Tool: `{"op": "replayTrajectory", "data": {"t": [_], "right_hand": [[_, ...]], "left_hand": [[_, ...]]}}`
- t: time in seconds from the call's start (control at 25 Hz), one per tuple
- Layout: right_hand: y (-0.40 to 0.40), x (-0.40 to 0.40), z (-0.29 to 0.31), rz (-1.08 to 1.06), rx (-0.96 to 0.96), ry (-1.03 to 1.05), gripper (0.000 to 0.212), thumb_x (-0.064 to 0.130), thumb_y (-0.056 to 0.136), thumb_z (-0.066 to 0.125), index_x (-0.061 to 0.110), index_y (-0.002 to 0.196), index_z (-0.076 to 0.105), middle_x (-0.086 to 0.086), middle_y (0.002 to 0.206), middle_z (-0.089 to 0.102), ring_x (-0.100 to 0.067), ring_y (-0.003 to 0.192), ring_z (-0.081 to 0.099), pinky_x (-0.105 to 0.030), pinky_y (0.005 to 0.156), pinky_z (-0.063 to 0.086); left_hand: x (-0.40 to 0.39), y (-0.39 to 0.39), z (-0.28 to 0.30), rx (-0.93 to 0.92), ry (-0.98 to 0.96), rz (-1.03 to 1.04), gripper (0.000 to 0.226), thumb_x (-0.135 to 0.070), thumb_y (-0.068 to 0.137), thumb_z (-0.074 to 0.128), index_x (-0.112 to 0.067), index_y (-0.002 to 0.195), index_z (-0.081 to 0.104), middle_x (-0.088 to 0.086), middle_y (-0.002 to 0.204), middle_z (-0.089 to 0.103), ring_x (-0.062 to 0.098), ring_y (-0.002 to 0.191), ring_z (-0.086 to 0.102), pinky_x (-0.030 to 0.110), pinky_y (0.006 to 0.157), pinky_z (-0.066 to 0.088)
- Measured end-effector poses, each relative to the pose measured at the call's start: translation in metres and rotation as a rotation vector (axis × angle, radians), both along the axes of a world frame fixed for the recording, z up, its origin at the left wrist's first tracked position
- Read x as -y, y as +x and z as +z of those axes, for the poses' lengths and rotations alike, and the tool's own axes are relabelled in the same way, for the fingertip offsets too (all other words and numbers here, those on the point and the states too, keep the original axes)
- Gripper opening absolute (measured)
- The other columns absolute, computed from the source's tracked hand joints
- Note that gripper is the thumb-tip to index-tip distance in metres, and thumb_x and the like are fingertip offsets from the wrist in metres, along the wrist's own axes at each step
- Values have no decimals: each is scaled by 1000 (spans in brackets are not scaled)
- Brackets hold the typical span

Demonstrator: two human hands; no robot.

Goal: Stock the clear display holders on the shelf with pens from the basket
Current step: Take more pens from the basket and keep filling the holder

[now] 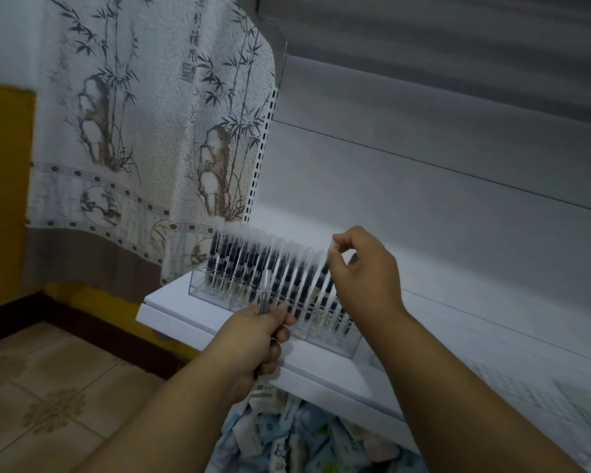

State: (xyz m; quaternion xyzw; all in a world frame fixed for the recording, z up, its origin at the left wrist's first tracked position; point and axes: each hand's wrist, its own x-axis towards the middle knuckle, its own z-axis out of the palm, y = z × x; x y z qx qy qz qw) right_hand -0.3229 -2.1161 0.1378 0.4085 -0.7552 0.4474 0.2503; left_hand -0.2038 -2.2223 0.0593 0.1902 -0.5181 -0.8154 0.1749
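The shelf (191,310) is plain white, with a pale grey back panel (423,199) behind it. The display holders (331,339) are colourless and see-through; the pens (253,261) in them show black barrels under frosted whitish caps. A white curtain (144,114) carries grey-brown bamboo and rock prints with a brown hem. The wall (4,199) is mustard yellow, and the floor tiles (48,397) are beige with brown medallions.

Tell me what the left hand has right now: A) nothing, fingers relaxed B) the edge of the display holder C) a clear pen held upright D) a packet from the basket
C: the left hand grips a clear pen that sticks up in front of the display holder, while the right hand pinches the top of a pen in the row.
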Motion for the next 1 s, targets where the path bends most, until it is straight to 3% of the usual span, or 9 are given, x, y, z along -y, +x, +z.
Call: {"op": "replayTrajectory", "data": {"t": [0.16,0.28,0.44,0.56,0.64,0.72,0.8,0.92,1.0], "right_hand": [[0,-2,-12,-66,-3,65,5,21,95,59,24,94,62,13,96,61,-8,73,56,-29,72,52],[-11,1,-9,-85,70,195,22,24,98,53,25,117,64,6,105,63,-12,88,59,-27,78,47],[-16,9,-1,-82,159,425,34,29,101,47,23,132,59,-5,116,67,-24,102,64,-36,89,52],[-5,3,-1,-89,84,322,33,30,102,45,22,130,60,0,119,66,-19,110,60,-29,93,46],[9,-1,0,13,124,236,34,38,100,49,30,132,57,12,107,63,-10,98,60,-26,86,47],[22,-2,1,180,338,258,32,42,96,57,34,126,58,15,94,62,-4,81,61,-25,73,51],[27,-2,-4,285,487,231,27,30,93,65,30,119,61,9,84,68,1,64,60,-21,58,49],[18,-9,-7,217,513,-9,26,22,90,70,35,109,57,6,80,73,-1,58,58,-29,60,51],[4,-17,-7,90,438,-198,19,23,90,68,32,103,57,5,82,72,-4,53,55,-29,57,50]], "left_hand": [[0,1,-2,3,19,10,23,-24,101,51,-4,94,61,2,57,48,11,39,27,21,39,21],[-1,0,-1,8,13,15,22,-23,101,51,-5,93,60,2,57,48,11,39,27,20,38,22],[-5,-3,2,22,-32,5,21,-23,101,50,-5,93,60,2,57,49,12,40,27,20,39,22],[-8,-5,6,26,-61,13,20,-21,101,50,-6,93,60,1,57,49,12,40,27,21,39,22],[-9,-7,9,29,-131,27,21,-22,101,51,-6,93,61,2,58,50,12,41,29,21,40,24],[-12,-14,12,64,-296,46,22,-25,99,51,-9,90,63,3,62,52,13,44,33,23,44,28],[-19,-19,17,85,-471,38,23,-28,97,51,-13,83,62,2,65,54,13,49,39,27,51,32],[-25,-26,21,79,-668,13,17,-33,93,59,-16,88,59,1,77,59,14,64,51,28,60,38],[-20,-32,9,126,-1103,131,22,-39,89,61,-20,101,60,-2,94,60,15,85,55,29,70,43]]}}
